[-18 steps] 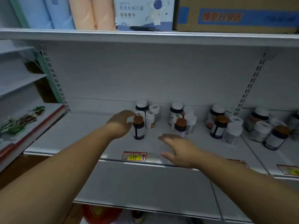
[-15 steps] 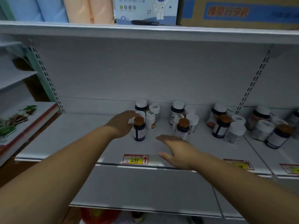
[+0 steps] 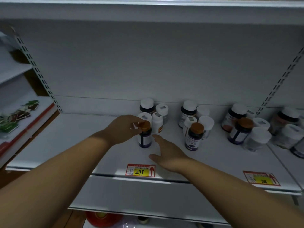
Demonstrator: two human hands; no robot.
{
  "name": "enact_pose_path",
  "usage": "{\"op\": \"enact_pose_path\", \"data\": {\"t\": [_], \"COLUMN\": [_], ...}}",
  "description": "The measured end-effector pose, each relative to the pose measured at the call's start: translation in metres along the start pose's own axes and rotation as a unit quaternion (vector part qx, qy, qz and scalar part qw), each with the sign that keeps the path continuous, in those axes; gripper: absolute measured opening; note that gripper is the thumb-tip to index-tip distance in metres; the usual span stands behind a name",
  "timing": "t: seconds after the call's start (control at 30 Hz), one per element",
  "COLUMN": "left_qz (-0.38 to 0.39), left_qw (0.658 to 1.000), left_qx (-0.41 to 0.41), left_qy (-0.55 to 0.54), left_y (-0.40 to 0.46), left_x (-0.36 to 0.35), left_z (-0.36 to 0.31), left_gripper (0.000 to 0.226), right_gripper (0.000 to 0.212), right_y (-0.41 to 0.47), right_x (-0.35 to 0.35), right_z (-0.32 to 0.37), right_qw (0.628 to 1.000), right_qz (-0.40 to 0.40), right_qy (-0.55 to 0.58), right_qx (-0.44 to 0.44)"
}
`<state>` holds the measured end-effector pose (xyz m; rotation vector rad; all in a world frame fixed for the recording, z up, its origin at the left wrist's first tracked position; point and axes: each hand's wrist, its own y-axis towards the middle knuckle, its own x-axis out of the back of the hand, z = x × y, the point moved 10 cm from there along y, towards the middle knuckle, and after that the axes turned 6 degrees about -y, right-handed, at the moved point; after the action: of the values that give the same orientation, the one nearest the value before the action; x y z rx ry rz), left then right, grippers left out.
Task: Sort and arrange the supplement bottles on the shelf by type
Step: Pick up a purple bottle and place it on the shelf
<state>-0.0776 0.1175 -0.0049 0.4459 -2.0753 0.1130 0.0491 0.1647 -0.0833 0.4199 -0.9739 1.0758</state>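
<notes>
A dark bottle with an orange cap [image 3: 145, 137] stands near the front of the white shelf [image 3: 65, 145]. My left hand [image 3: 122, 129] grips it at the cap, fingers curled round the top. My right hand [image 3: 166, 152] lies flat on the shelf just right of that bottle, fingers straight. Behind stand several white-capped bottles [image 3: 157, 121]. A second orange-capped bottle [image 3: 194, 136] stands further right in front of another cluster [image 3: 189, 112].
More bottles [image 3: 256, 139] crowd the shelf's right part, past an upright slotted rail [image 3: 279, 81]. Price tags [image 3: 140, 170] sit on the front edge. A side shelf at left carries green packets [image 3: 9, 122]. The shelf's left half holds nothing.
My left hand has closed round the cap of the front orange-capped bottle. My right hand slid left towards that bottle. The camera tilted down and moved closer.
</notes>
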Motion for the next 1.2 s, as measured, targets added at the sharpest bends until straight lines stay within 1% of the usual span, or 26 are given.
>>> {"op": "enact_pose_path", "data": {"t": [0.13,0.2,0.27,0.3,0.37,0.43,0.47,0.53,0.57,0.6,0.7,0.8,0.87,0.93,1.03,1.1,1.2], "left_qz": [-0.058,-0.068,-0.075,-0.077,-0.074,-0.067,-0.058,-0.019,0.0,0.013,0.029,0.04,0.04,0.026,-0.014,-0.015,0.044], "left_qw": [0.997,0.996,0.996,0.995,0.992,0.98,0.967,0.926,0.911,0.903,0.905,0.904,0.906,0.91,0.92,0.926,0.922], "left_qx": [0.027,0.037,0.041,0.046,0.053,0.064,0.074,0.091,0.098,0.101,0.084,0.061,0.048,0.038,0.035,0.026,0.008], "left_qy": [-0.042,-0.037,-0.031,-0.044,-0.088,-0.175,-0.239,-0.365,-0.401,-0.417,-0.416,-0.421,-0.419,-0.413,-0.39,-0.377,-0.384], "left_y": [0.001,0.001,0.0,0.0,0.0,0.001,0.002,0.002,0.002,0.003,0.006,0.008,0.009,0.009,0.011,0.012,0.01], "left_x": [0.004,0.001,-0.001,-0.001,0.0,0.002,0.003,-0.002,-0.004,-0.005,-0.003,0.0,0.001,0.003,0.004,0.002,-0.01], "left_z": [0.003,0.002,-0.001,-0.002,-0.007,-0.012,-0.015,-0.025,-0.032,-0.038,-0.06,-0.08,-0.089,-0.098,-0.108,-0.117,-0.133], "left_gripper": [0.04,0.035,0.027,0.027,0.025,0.02,0.018,0.016,0.014,0.013,0.012,0.013,0.018,0.023,0.032,0.036,0.025], "right_gripper": [0.065,0.063,0.055,0.052,0.05,0.045,0.04,0.034,0.035,0.037,0.041,0.041,0.046,0.052,0.057,0.054,0.039], "right_y": [0.021,0.029,0.034,0.035,0.035,0.028,0.021,0.005,-0.004,-0.011,-0.03,-0.045,-0.053,-0.059,-0.063,-0.068,-0.08], "right_x": [0.0,-0.002,-0.001,-0.001,-0.002,-0.001,-0.001,0.001,0.005,0.01,0.028,0.044,0.052,0.059,0.069,0.074,0.075], "right_z": [0.003,0.003,0.001,0.0,-0.001,0.0,0.003,0.008,0.01,0.012,0.014,0.013,0.012,0.011,0.008,0.004,-0.001], "right_qw": [0.991,0.984,0.977,0.974,0.962,0.935,0.914,0.867,0.848,0.835,0.818,0.821,0.819,0.817,0.836,0.84,0.828], "right_qz": [-0.072,-0.101,-0.121,-0.119,-0.083,-0.021,0.017,0.093,0.12,0.137,0.153,0.154,0.153,0.134,0.074,0.049,0.052], "right_qy": [0.11,0.145,0.172,0.193,0.259,0.354,0.405,0.489,0.516,0.533,0.554,0.549,0.552,0.56,0.543,0.539,0.558], "right_qx": [-0.012,-0.017,-0.02,-0.019,-0.013,-0.002,0.004,0.01,0.014,0.019,0.025,0.036,0.038,0.033,0.03,0.031,0.031]}}
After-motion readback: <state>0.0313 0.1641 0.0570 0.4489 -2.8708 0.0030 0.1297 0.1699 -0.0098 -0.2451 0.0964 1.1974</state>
